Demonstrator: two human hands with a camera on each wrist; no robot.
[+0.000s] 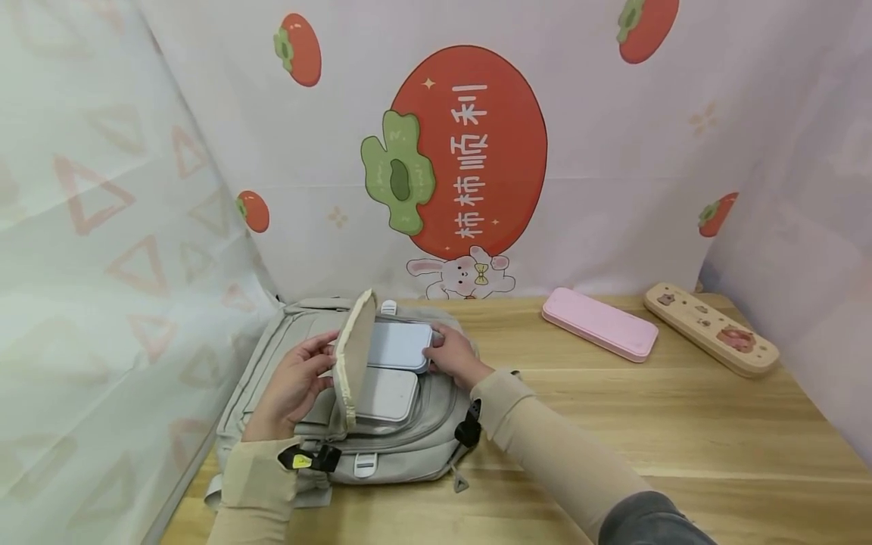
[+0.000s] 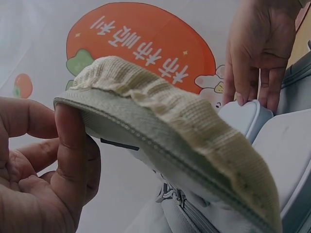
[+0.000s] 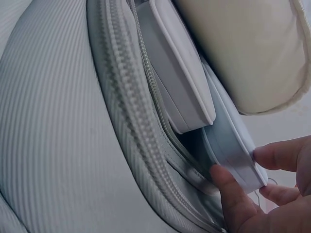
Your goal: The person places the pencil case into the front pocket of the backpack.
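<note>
From over the near side of the pale wooden table (image 1: 681, 424), the head camera looks forward and down, taking in the grey fabric backpack (image 1: 436, 405) and the large red persimmon print (image 1: 507, 151) beyond. The left wrist camera, close by the left hand (image 2: 43, 179), faces that print aslant; the right wrist camera peers from nearest, across the backpack's ribbed side, sharing the pale-blue rectangular case (image 3: 233, 145) with both others.

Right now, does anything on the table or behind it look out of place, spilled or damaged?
Only the backdrop looks odd: its lettering and rabbit lie sideways, as if hung turned. I see nothing spilled or damaged, and the flap of the bag is simply held up by the left hand.
</note>
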